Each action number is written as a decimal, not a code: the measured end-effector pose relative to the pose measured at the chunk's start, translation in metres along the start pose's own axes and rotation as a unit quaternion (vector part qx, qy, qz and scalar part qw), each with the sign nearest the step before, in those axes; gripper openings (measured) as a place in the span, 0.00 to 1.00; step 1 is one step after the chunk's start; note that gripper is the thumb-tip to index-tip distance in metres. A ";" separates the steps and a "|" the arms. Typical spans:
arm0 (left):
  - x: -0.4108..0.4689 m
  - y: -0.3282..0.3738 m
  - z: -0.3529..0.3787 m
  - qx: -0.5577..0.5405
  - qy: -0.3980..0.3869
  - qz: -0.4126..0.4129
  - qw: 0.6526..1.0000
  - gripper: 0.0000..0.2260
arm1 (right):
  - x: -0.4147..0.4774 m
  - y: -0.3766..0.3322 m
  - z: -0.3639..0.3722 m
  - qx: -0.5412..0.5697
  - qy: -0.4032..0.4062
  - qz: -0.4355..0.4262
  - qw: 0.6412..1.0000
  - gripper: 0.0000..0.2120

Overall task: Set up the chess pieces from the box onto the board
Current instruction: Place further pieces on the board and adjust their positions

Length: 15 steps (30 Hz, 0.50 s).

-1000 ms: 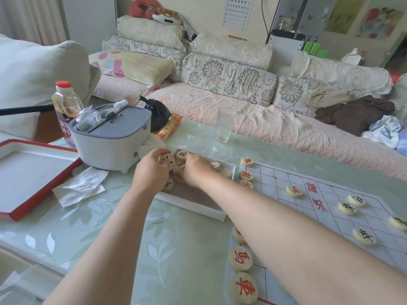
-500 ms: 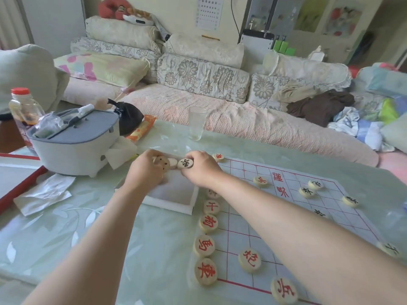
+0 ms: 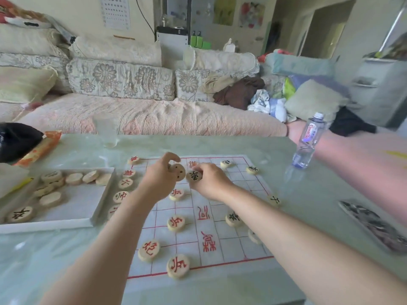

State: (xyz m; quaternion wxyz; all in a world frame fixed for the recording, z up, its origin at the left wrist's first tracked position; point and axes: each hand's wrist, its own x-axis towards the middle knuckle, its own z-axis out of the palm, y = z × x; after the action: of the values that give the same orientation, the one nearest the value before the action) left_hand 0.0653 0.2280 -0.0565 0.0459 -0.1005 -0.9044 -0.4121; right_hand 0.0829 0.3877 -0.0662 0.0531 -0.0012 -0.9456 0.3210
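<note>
Two pieces (image 3: 194,176) partly behind curled fingers (image 3: 170,156), above the board (image 3: 231,245).

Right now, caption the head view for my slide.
Over the board beside the box, the left hand holds one piece, the right hand a black-marked piece.

Got a plastic water bottle (image 3: 308,142) standing at the right of the pale green table (image 3: 220,146), a blurry glass (image 3: 107,133) near the back edge, black bag (image 3: 15,142) beside an orange packet (image 3: 39,148) far left. Floral sofa (image 3: 132,115) behind, with clothes (image 3: 240,91) heaped on it.
</note>
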 end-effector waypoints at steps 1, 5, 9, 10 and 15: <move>-0.001 0.011 0.012 -0.008 -0.018 0.006 1.000 0.12 | -0.006 0.014 -0.012 0.001 0.009 0.010 1.000 0.17; -0.006 0.048 0.060 -0.011 -0.085 0.018 0.996 0.14 | -0.028 0.069 -0.059 0.018 0.035 0.062 0.997 0.14; -0.016 0.076 0.104 0.022 -0.145 0.052 0.988 0.12 | -0.050 0.113 -0.100 0.021 0.027 0.111 0.993 0.14; -0.020 0.080 0.114 0.034 -0.156 0.064 0.985 0.12 | -0.056 0.123 -0.108 0.027 0.015 0.129 0.991 0.16; -0.032 0.091 0.146 0.023 -0.194 0.074 0.978 0.10 | -0.074 0.165 -0.130 -0.033 -0.028 0.174 0.984 0.15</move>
State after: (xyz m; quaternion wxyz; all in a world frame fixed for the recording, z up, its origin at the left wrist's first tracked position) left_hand 0.1164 0.3918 -0.0901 -0.0975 -0.2442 -0.8954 -0.3593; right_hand 0.1648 0.5949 -0.0715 -0.0300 -0.1583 -0.9421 0.2940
